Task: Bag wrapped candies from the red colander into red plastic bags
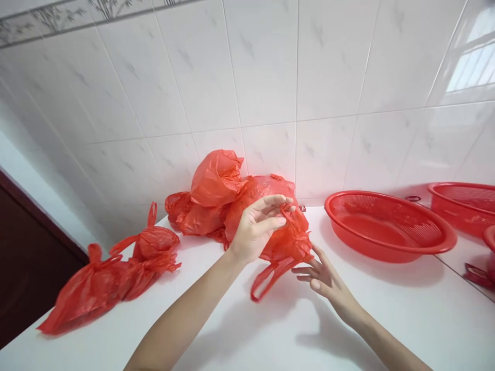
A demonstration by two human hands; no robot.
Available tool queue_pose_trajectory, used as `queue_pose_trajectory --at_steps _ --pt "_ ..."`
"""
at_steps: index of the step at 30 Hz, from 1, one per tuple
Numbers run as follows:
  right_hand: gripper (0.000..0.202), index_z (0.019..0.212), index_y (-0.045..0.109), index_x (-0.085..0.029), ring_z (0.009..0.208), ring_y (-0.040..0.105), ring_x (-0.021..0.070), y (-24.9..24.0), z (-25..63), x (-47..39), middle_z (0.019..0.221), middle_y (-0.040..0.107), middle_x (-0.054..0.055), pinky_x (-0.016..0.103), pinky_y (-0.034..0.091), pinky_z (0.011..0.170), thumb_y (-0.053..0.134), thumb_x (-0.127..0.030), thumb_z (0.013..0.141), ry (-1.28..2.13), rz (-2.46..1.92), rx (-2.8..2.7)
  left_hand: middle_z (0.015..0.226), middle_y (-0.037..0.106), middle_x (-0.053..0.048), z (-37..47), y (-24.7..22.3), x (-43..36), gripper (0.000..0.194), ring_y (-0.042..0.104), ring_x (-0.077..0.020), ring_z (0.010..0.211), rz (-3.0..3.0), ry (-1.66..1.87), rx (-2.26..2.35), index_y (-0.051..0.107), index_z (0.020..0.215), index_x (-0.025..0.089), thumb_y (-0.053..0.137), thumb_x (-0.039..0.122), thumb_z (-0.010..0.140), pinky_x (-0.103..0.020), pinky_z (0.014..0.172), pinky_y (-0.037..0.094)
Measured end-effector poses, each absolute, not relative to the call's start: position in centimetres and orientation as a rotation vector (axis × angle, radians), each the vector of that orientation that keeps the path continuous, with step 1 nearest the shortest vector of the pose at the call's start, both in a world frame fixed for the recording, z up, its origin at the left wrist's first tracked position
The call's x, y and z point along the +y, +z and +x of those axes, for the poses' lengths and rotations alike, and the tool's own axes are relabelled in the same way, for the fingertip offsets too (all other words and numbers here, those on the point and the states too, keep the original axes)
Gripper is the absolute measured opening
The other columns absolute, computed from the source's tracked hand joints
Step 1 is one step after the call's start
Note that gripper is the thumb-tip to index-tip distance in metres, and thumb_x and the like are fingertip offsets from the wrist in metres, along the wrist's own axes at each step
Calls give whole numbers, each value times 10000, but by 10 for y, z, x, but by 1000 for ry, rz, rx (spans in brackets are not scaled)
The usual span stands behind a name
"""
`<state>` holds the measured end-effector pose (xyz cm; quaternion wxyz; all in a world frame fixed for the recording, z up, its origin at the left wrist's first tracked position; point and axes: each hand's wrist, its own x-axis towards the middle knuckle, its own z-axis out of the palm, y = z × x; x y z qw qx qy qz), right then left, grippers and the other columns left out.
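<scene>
My left hand (258, 225) pinches the top of a red plastic bag (291, 241), which hangs just above the white tabletop (247, 330). One looped handle of this bag droops down at its lower left. To the right of the bag is my right hand (323, 278), its fingers spread and pointing toward the bag's lower edge; whether a fingertip touches the plastic is unclear. Behind the held bag, a heap of full red plastic bags (218, 180) rests against the tiled wall.
Knotted red bags (91, 288) lie along the table's left side. A red perforated basin (382, 224) stands at the right, with another red basket (464, 206) beyond it. White tiles (266, 67) rise behind the table. A dark brown panel (27, 268) is at far left.
</scene>
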<state>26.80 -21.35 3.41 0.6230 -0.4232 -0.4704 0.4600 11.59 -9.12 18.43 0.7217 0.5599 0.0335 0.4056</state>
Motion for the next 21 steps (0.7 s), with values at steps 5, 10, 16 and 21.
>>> queue_pose_trajectory --at_steps 5,10,16,21 --pt "1051 1556 139 -367 1258 600 295 34 257 -213 1499 504 130 514 448 1079 808 -542 764 952 -1053 -996 955 728 -2 121 162 -104 271 668 -148 914 993 884 174 745 833 200 754 29 623 -300 841 536" --pt "913 1465 298 -311 998 725 280 33 259 -210 1292 634 118 459 590 854 818 -497 737 928 -1161 -854 896 694 -13 117 156 -97 229 641 -144 819 938 907 265 729 830 180 783 198 608 -291 772 543" --pt "686 1258 474 -238 707 714 206 41 272 -211 895 712 16 346 578 678 798 -457 695 824 -1245 -777 883 645 -13 104 132 -70 296 618 -159 791 1615 1049 642 724 879 190 825 251 608 -305 796 532" --pt "623 1208 527 -233 738 719 217 49 274 -215 869 732 23 335 563 677 798 -500 714 932 -1216 -769 1384 531 -94 99 97 -74 569 528 -296 1312 2078 789 818 685 1193 264 836 286 645 -434 1118 431"
